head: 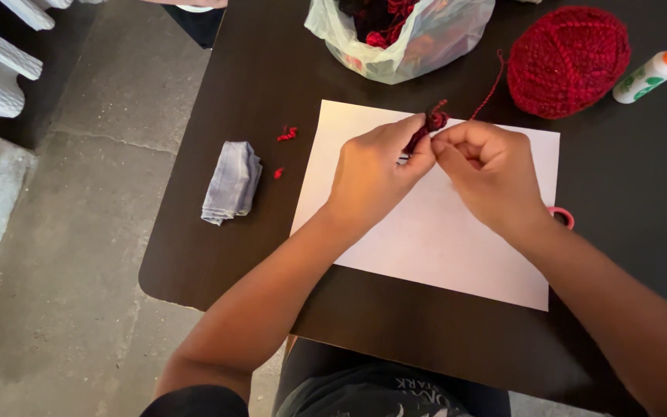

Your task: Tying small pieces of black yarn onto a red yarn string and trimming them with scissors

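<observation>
My left hand (376, 166) and my right hand (488, 166) meet over a white sheet of paper (434, 239) on a dark table (225, 255). Both pinch a small bundle of dark red yarn (432, 122) between their fingertips. A thin strand (492, 89) runs from the bundle up to a red yarn ball (569, 58) at the back right. What lies under my fingers on the paper is hidden.
A clear plastic bag (399, 38) with red yarn pieces sits at the back. A glue bottle with an orange cap (658, 69) lies far right. A folded grey cloth (231, 184) and red yarn scraps (287, 135) lie left. A pink handle (563, 216) shows by my right wrist.
</observation>
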